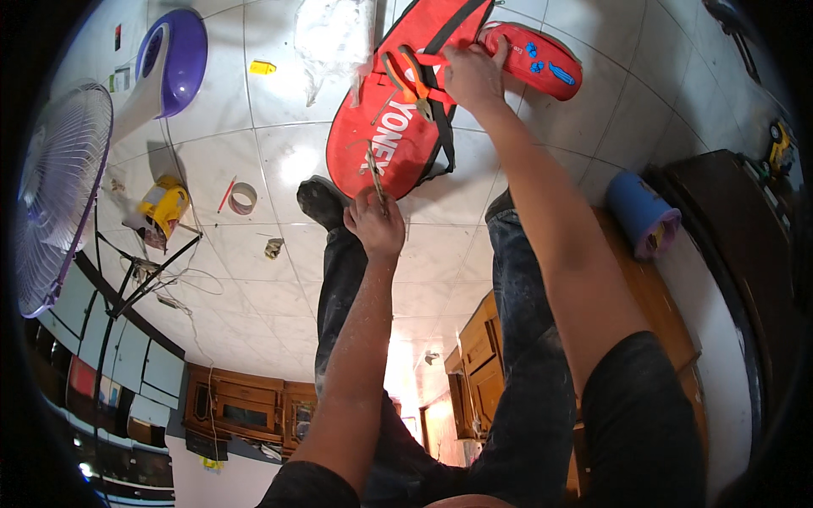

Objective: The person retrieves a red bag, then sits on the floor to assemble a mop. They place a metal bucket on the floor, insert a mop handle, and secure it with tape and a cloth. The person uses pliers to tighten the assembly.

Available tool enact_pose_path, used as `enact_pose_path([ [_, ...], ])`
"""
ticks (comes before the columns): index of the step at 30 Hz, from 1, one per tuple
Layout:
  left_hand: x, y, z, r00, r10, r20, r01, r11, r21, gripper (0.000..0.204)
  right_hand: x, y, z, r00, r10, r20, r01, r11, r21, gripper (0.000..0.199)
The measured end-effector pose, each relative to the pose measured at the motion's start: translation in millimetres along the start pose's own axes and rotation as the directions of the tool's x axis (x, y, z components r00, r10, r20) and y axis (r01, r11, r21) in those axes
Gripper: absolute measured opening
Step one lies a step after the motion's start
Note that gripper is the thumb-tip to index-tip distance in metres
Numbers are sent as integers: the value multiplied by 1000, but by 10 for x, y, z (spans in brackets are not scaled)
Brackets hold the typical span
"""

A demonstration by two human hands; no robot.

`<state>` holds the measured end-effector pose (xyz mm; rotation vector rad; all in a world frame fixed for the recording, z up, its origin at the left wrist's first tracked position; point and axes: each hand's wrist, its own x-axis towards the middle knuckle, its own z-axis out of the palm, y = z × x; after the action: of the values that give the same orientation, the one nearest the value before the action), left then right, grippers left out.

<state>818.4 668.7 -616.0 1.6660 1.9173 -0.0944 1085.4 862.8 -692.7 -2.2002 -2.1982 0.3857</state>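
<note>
My left hand (377, 222) is closed round the lower end of a thin, dull metal piece (373, 172), which points up over a red racket bag (349, 152) on the floor. Its exact kind is unclear. At the bag's upper right, my right hand (474, 78) is closed at the end of a red-handled tool (434, 60); the tool's far part blends into the bag. Pliers with orange and black handles (413, 74) lie on the bag beside these fingers, jaws toward me. A red pencil case (535, 63) with blue pictures rests right by my right hand.
White tiles carry a clear plastic bag (333, 42), a yellow box (262, 67), a tape roll (243, 199), a red pencil (226, 194) and a yellow container (163, 201). A purple-white fan (68, 195) stands left; a blue bin (637, 212) is right.
</note>
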Motion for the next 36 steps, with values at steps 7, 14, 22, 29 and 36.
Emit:
enact_pose_path([
  [7,100,118,-149,995,-93,30,94,995,-17,28,-253,136,-1622,935,286,-209,-87,757,648,25],
  [14,8,158,-244,999,-40,-5,37,956,-292,24,-803,27,-3108,831,403,383,-455,97,885,20],
  [22,-330,272,-670,965,-87,247,241,669,-704,13,-1288,-783,-3140,893,-50,448,-317,637,703,26],
  [29,-617,833,-2121,705,-1,710,706,99,-701,55,-1913,-1427,-3249,721,-80,688,-561,514,649,29],
  [36,-805,768,-2218,686,-107,719,710,-114,-695,38,-1851,-1462,-3495,618,-403,675,-265,701,662,37],
])
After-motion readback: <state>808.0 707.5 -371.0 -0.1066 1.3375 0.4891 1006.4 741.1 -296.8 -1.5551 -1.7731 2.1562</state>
